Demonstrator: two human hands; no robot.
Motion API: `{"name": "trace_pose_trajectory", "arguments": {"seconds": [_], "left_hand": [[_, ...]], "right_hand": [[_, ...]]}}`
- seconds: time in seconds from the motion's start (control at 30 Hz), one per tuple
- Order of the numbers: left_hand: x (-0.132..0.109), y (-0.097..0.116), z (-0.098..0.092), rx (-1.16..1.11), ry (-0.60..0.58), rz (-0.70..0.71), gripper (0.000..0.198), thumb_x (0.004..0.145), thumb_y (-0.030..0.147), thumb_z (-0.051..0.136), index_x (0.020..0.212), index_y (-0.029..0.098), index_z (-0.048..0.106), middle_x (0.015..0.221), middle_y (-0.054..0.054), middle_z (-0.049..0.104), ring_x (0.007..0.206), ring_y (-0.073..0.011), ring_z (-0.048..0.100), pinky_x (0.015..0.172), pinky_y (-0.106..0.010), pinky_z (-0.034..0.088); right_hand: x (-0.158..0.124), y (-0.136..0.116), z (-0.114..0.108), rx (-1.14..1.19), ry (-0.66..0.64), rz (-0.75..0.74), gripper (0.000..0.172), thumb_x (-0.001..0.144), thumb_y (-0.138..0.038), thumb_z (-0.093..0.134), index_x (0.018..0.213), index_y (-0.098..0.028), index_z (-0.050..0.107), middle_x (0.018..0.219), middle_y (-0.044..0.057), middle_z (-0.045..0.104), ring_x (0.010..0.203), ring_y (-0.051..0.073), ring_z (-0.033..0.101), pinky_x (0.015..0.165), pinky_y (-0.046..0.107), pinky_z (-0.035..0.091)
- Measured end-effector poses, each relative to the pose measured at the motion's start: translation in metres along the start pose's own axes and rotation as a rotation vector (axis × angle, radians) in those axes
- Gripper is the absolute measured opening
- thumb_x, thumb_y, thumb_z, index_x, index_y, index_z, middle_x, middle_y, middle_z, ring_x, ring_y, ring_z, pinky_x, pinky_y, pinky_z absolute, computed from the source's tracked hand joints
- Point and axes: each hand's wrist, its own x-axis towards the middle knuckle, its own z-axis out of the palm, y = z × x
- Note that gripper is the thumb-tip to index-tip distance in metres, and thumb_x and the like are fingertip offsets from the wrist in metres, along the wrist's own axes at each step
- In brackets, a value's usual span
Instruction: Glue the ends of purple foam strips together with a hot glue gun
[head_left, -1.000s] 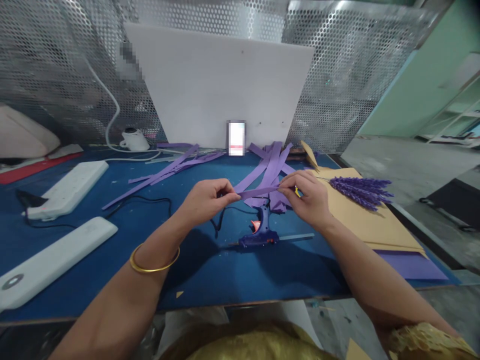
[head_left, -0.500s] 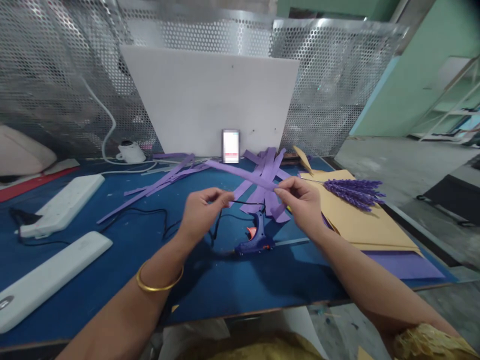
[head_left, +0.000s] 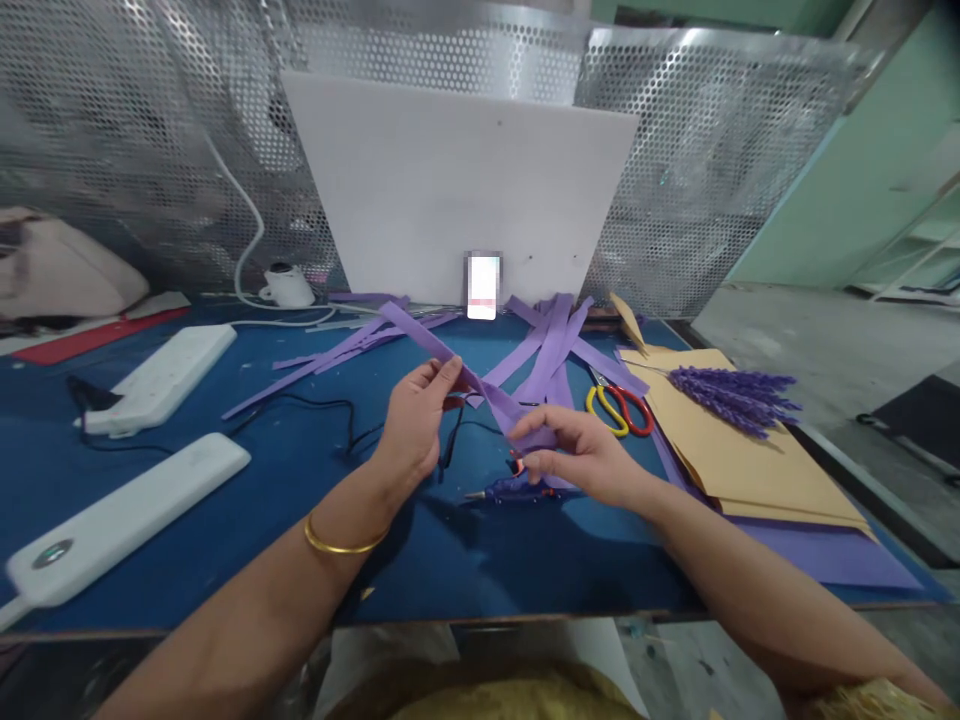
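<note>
A long purple paper strip (head_left: 442,352) slants across the middle of the blue table (head_left: 225,520). My left hand (head_left: 416,420) pinches it partway along, with a gold bangle on that wrist. The strip's near end is gripped by my right hand (head_left: 574,455), held low over a blue glue gun (head_left: 510,487) lying on the table. More purple strips (head_left: 551,345) lie heaped just behind both hands.
Scissors with yellow and red handles (head_left: 619,408) lie right of the strips. Purple lavender-like sprigs (head_left: 731,395) rest on tan paper sheets (head_left: 742,460) at the right. White power strips (head_left: 161,375) and cables occupy the left. A white board (head_left: 465,180) leans on perforated metal mesh behind.
My right hand has dropped toward me over the glue gun, tilting the strip. My left hand has taken hold of the strip again. The scissors are now uncovered.
</note>
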Motion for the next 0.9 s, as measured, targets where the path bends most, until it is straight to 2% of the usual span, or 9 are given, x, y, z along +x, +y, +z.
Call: {"name": "trace_pose_trajectory", "arguments": {"seconds": [0.07, 0.17, 0.4, 0.47, 0.6, 0.67, 0.73, 0.77, 0.9], "left_hand": [[0.005, 0.004, -0.003, 0.000, 0.030, 0.042, 0.039, 0.061, 0.048, 0.086, 0.069, 0.016, 0.064, 0.067, 0.000, 0.065, 0.064, -0.0118, 0.060, 0.056, -0.022, 0.042], [0.009, 0.006, -0.006, 0.039, 0.076, 0.106, 0.037, 0.065, 0.047, 0.084, 0.069, 0.016, 0.065, 0.064, 0.001, 0.064, 0.059, -0.0107, 0.058, 0.053, -0.022, 0.041], [0.007, 0.001, -0.006, 0.000, -0.018, -0.032, 0.036, 0.059, 0.044, 0.086, 0.076, 0.015, 0.073, 0.070, -0.001, 0.067, 0.063, -0.0108, 0.059, 0.054, -0.020, 0.043], [0.008, 0.001, -0.006, 0.000, -0.017, -0.049, 0.035, 0.060, 0.044, 0.085, 0.076, 0.016, 0.073, 0.070, -0.001, 0.067, 0.063, -0.0114, 0.059, 0.055, -0.020, 0.043], [0.016, 0.004, -0.010, -0.015, 0.067, -0.054, 0.027, 0.061, 0.038, 0.083, 0.075, 0.017, 0.073, 0.065, -0.001, 0.065, 0.057, -0.0106, 0.056, 0.050, -0.020, 0.039], [0.019, 0.005, -0.011, -0.044, 0.106, -0.076, 0.021, 0.062, 0.033, 0.081, 0.073, 0.017, 0.073, 0.063, 0.000, 0.063, 0.055, -0.0096, 0.054, 0.048, -0.019, 0.037], [0.021, 0.006, -0.011, -0.070, 0.113, -0.101, 0.016, 0.064, 0.029, 0.080, 0.072, 0.017, 0.073, 0.062, 0.001, 0.063, 0.054, -0.0091, 0.053, 0.048, -0.020, 0.036], [0.021, 0.006, -0.011, -0.076, 0.110, -0.110, 0.014, 0.064, 0.028, 0.080, 0.071, 0.016, 0.073, 0.062, 0.000, 0.063, 0.054, -0.0089, 0.053, 0.048, -0.020, 0.036], [0.021, 0.003, -0.012, -0.070, 0.080, -0.135, 0.020, 0.060, 0.029, 0.083, 0.072, 0.016, 0.075, 0.062, 0.000, 0.064, 0.053, -0.0089, 0.053, 0.049, -0.020, 0.036]], "right_hand": [[-0.001, -0.002, 0.002, 0.159, -0.139, 0.086, 0.024, 0.086, -0.034, 0.072, 0.101, -0.018, 0.062, 0.083, 0.000, 0.067, 0.063, 0.011, 0.067, 0.063, 0.026, 0.055], [-0.003, -0.002, 0.007, 0.324, -0.230, 0.155, 0.023, 0.089, -0.035, 0.070, 0.099, -0.017, 0.062, 0.084, 0.001, 0.069, 0.062, 0.011, 0.069, 0.063, 0.026, 0.056], [-0.004, 0.006, 0.019, 0.463, -0.158, 0.185, 0.023, 0.086, -0.035, 0.072, 0.096, -0.018, 0.060, 0.082, 0.001, 0.071, 0.058, 0.010, 0.067, 0.062, 0.024, 0.055], [-0.006, 0.008, 0.019, 0.312, -0.174, 0.094, 0.024, 0.092, -0.039, 0.064, 0.103, -0.018, 0.060, 0.087, 0.002, 0.071, 0.064, 0.012, 0.068, 0.065, 0.026, 0.055], [-0.006, 0.014, 0.005, -0.441, -0.217, -0.292, 0.053, 0.098, -0.044, 0.054, 0.143, -0.017, 0.044, 0.088, 0.004, 0.072, 0.074, 0.017, 0.067, 0.070, 0.029, 0.053], [-0.001, 0.018, -0.008, -0.711, -0.075, -0.417, 0.054, 0.101, -0.037, 0.049, 0.149, -0.016, 0.036, 0.082, 0.001, 0.071, 0.071, 0.016, 0.066, 0.069, 0.028, 0.051], [0.006, 0.020, -0.022, -0.863, 0.103, -0.446, 0.044, 0.101, -0.023, 0.044, 0.144, -0.016, 0.042, 0.088, 0.004, 0.071, 0.077, 0.017, 0.067, 0.070, 0.029, 0.051], [0.010, 0.021, -0.028, -0.950, 0.126, -0.465, 0.040, 0.098, -0.017, 0.045, 0.138, -0.015, 0.051, 0.097, 0.008, 0.072, 0.086, 0.019, 0.067, 0.075, 0.032, 0.052], [0.019, 0.020, -0.041, -1.290, -0.170, -0.451, 0.046, 0.085, 0.001, 0.048, 0.124, -0.014, 0.065, 0.122, 0.017, 0.066, 0.116, 0.028, 0.059, 0.095, 0.045, 0.048]]}}
